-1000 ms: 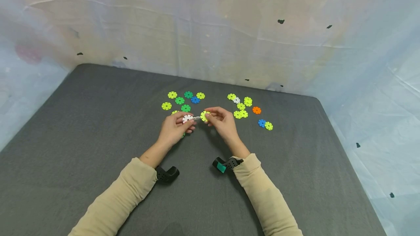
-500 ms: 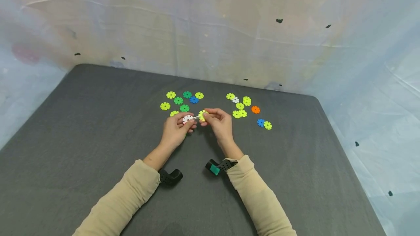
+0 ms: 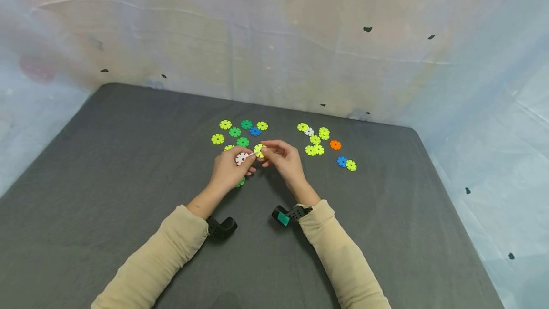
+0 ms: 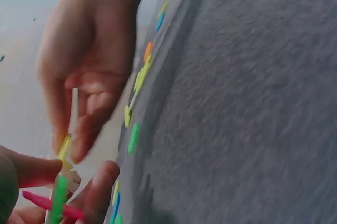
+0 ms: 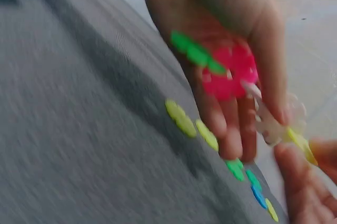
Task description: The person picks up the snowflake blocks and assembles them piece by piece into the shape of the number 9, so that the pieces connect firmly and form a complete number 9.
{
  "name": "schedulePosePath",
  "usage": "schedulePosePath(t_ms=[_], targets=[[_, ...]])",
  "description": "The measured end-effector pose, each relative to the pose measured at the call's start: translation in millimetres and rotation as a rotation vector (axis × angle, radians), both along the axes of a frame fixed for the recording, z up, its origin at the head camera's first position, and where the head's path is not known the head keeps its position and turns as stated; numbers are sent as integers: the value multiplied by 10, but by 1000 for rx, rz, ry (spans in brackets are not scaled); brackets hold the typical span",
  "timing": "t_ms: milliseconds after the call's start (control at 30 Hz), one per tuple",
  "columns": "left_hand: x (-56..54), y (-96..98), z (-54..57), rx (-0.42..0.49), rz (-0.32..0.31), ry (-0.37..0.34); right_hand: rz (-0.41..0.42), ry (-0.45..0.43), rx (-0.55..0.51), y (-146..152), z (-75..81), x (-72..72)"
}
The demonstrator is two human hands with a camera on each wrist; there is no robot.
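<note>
Small notched plastic discs are linked together between my two hands. My left hand [image 3: 226, 168] grips a white disc [image 3: 241, 158] between thumb and fingers. Joined below it, in the right wrist view, are a pink disc [image 5: 239, 69] and a green disc [image 5: 192, 53], set at angles near the palm. My right hand [image 3: 285, 161] pinches a yellow disc [image 3: 259, 150], which meets the white pieces right at the left fingertips. A thin pale disc [image 4: 74, 107] shows edge-on under the right palm in the left wrist view.
Loose yellow, green and blue discs lie behind the left hand, among them a blue disc [image 3: 255, 131]. Further right are several yellow discs, a white disc [image 3: 309, 131], an orange disc [image 3: 335, 145] and a blue disc [image 3: 341, 161]. A grey cloth [image 3: 377, 232] covers the table.
My right hand has moved left with the yellow disc, closing the gap to my left hand. The white disc in my left hand has tilted a little.
</note>
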State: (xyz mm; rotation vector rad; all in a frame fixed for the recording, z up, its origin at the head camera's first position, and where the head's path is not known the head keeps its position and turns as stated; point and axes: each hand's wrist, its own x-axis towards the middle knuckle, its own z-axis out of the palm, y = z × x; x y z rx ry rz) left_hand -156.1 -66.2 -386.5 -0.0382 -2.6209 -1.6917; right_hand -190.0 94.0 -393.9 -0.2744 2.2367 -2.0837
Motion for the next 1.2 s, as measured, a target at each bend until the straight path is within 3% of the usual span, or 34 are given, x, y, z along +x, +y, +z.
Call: schedulePosePath(t_ms=[233, 467, 633, 800, 1200], targets=[[-17, -87, -22, 7, 111, -59, -84, -7, 251, 66, -109, -170], [-8, -118, -34, 24, 101, -100, -159, 29, 415, 21, -135, -261], [-8, -134, -27, -31, 112, -57, -257, 88, 555, 17, -132, -285], [-26, -116, -15, -98, 127, -59, -215, 112, 651, 47, -132, -291], [-50, -25, -20, -63, 109, -69, -192, 67, 713, 129, -65, -199]])
